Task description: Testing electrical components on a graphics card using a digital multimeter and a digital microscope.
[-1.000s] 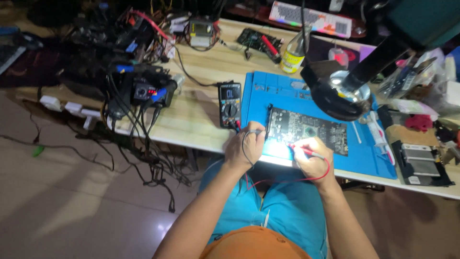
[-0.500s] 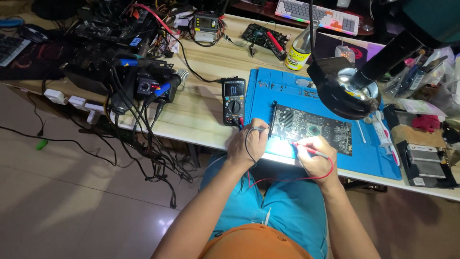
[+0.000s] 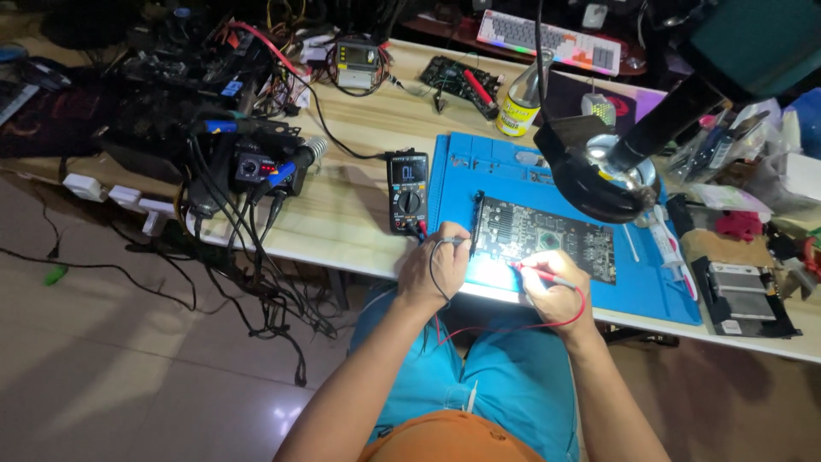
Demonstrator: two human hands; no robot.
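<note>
Wide wooden workbench (image 3: 359,214) fills the view, cluttered w/ gear. On it, right of centre, a blue work mat (image 3: 650,291) runs to the near edge. Over the mat's far right hangs a big black ring lamp (image 3: 590,184) on a thick arm, throwing a bright patch on the mat's near edge. Far left, a heap of black electronics & cables (image 3: 214,111) spills off the bench edge toward the floor. Keyboard (image 3: 552,38) at the far back, bottle w/ yellow label (image 3: 519,107) just behind the mat.

Now the board: dark circuit board (image 3: 547,239) lies flat on the mat's near-left part, long side across. Just left of the mat, touching its edge, sits a black multimeter (image 3: 409,190), display lit, leads plugged in at the bottom.

Hands. Left hand (image 3: 434,274) rests at the board's near-left corner, fingers curled together, pinching a black probe (image 3: 457,243), black lead looping over the knuckles. Right hand (image 3: 558,291) at the board's near edge, fingers pinched on a red probe (image 3: 534,270), tip down on the board; red lead (image 3: 513,327) sags off the bench edge over the lap.
</note>
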